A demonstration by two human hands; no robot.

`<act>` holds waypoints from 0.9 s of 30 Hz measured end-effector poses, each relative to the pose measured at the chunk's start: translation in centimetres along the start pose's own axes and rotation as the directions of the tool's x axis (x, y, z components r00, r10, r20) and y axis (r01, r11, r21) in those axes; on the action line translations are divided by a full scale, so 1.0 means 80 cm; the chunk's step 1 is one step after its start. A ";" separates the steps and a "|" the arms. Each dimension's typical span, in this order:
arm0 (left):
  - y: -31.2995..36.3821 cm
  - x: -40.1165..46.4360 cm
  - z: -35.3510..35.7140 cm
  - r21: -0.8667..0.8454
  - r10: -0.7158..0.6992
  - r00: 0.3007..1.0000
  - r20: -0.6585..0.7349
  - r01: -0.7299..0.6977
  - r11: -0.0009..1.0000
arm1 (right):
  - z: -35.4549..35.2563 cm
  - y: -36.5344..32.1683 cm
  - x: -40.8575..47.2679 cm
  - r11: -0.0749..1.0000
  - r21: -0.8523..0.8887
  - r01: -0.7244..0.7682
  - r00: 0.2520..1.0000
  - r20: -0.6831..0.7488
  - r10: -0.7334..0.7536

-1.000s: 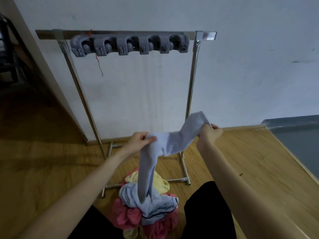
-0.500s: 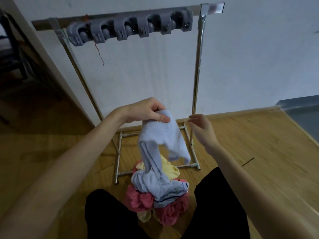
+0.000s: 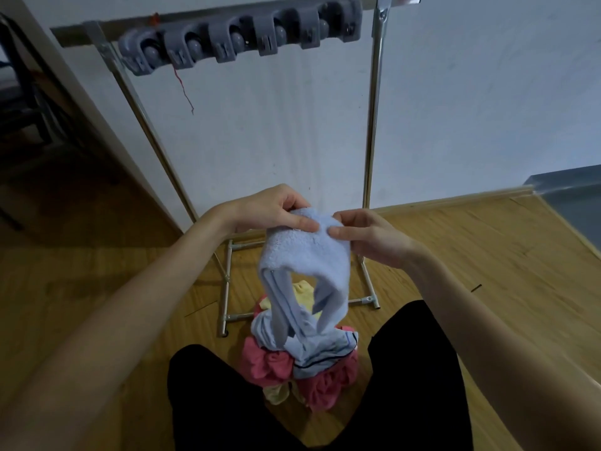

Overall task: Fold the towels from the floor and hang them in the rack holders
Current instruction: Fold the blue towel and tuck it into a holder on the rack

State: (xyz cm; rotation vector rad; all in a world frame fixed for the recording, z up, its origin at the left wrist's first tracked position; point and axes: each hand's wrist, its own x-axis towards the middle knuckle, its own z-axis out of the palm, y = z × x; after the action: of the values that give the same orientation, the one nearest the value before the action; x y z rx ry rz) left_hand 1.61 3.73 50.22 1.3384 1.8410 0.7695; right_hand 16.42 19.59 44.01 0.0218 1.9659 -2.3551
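Observation:
A light blue towel [image 3: 305, 255] hangs doubled over from both my hands, its two ends dangling down to the pile. My left hand [image 3: 273, 208] pinches its top fold from the left. My right hand [image 3: 367, 237] grips the same fold from the right, fingers touching the cloth. Below, on the wooden floor between my knees, lies a pile of towels [image 3: 292, 362]: pink, yellow and another light blue one with a dark stripe. The metal rack [image 3: 370, 125] stands against the wall, with a grey row of holders [image 3: 240, 34] along its top bar, all without towels.
The rack's base tubes [image 3: 227, 288] lie on the floor just beyond the pile. A white wall is behind. A dark doorway opens at the left [image 3: 39, 125]. A grey step [image 3: 572, 196] sits at the far right. My black-clad legs [image 3: 419, 369] flank the pile.
My right hand, which had let go of the towel half a second ago, now grips its top fold beside the left hand. The towel hangs folded in half.

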 end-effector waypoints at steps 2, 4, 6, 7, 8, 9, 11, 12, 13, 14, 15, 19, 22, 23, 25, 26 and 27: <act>-0.002 -0.003 0.002 -0.001 -0.003 1.000 0.008 0.003 1.000 | -0.005 -0.007 -0.003 0.999 -0.034 0.024 1.000 0.018 -0.023; -0.008 -0.006 0.003 0.002 -0.009 1.000 0.008 0.009 1.000 | -0.014 -0.015 -0.007 0.997 -0.062 0.046 0.998 0.037 -0.043; -0.017 -0.011 0.000 -0.006 -0.036 0.999 -0.004 0.036 0.999 | -0.027 -0.021 -0.013 0.996 -0.068 0.055 0.998 0.025 -0.054; -0.024 -0.014 -0.002 -0.017 -0.055 0.998 -0.015 0.054 0.998 | -0.035 -0.024 -0.016 0.996 -0.074 0.050 0.999 -0.001 -0.050; -0.030 -0.016 -0.005 -0.030 -0.071 0.997 -0.024 0.070 0.997 | -0.043 -0.026 -0.019 0.995 -0.089 0.040 0.998 -0.038 -0.043; -0.036 -0.018 -0.008 -0.055 -0.079 0.996 -0.033 0.077 0.996 | -0.051 -0.027 -0.022 0.993 -0.115 0.029 0.997 -0.074 -0.038; -0.041 -0.018 -0.013 -0.109 -0.080 0.995 -0.066 0.073 0.991 | -0.066 -0.032 -0.022 0.985 -0.174 0.018 0.992 -0.118 -0.039; -0.040 -0.016 -0.015 -0.129 -0.075 0.994 -0.080 0.065 0.990 | -0.071 -0.037 -0.021 0.983 -0.182 0.016 0.992 -0.117 -0.038; -0.039 -0.013 -0.018 -0.138 -0.066 0.994 -0.085 0.054 0.989 | -0.075 -0.043 -0.018 0.984 -0.180 0.016 0.995 -0.095 -0.034; -0.035 -0.009 -0.021 -0.142 -0.060 0.994 -0.088 0.047 0.989 | -0.079 -0.050 -0.016 0.983 -0.183 0.016 0.998 -0.050 -0.025; -0.031 -0.006 -0.024 -0.137 -0.055 0.994 -0.095 0.042 0.990 | -0.082 -0.058 -0.013 0.981 -0.195 0.011 1.000 0.007 -0.010; -0.009 0.013 -0.032 0.109 0.022 0.986 -0.163 -0.004 0.994 | -0.091 -0.089 0.000 0.933 -0.360 -0.026 0.969 0.220 0.111; 0.008 0.030 -0.040 0.374 0.131 0.979 -0.156 -0.064 0.925 | -0.081 -0.111 0.013 0.739 -0.674 -0.004 0.937 0.257 0.239; 0.011 0.033 -0.044 0.450 0.151 0.977 -0.154 -0.067 0.891 | -0.079 -0.115 0.017 0.659 -0.752 -0.012 0.938 0.220 0.268; 0.015 0.040 -0.052 0.591 0.189 0.965 -0.180 -0.047 0.806 | -0.078 -0.122 0.023 0.532 -0.845 -0.062 0.959 0.098 0.266; 0.016 0.043 -0.056 0.643 0.206 0.957 -0.203 -0.028 0.765 | -0.079 -0.125 0.027 0.496 -0.863 -0.096 0.973 0.024 0.231; 0.018 0.046 -0.058 0.684 0.223 0.948 -0.226 -0.009 0.730 | -0.080 -0.128 0.029 0.482 -0.868 -0.123 0.983 -0.041 0.177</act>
State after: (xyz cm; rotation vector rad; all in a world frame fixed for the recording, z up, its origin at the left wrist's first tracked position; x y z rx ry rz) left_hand -2.23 7.42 53.23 1.8896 2.4364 0.3577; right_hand 13.19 27.62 52.78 0.0670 2.7304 -0.9816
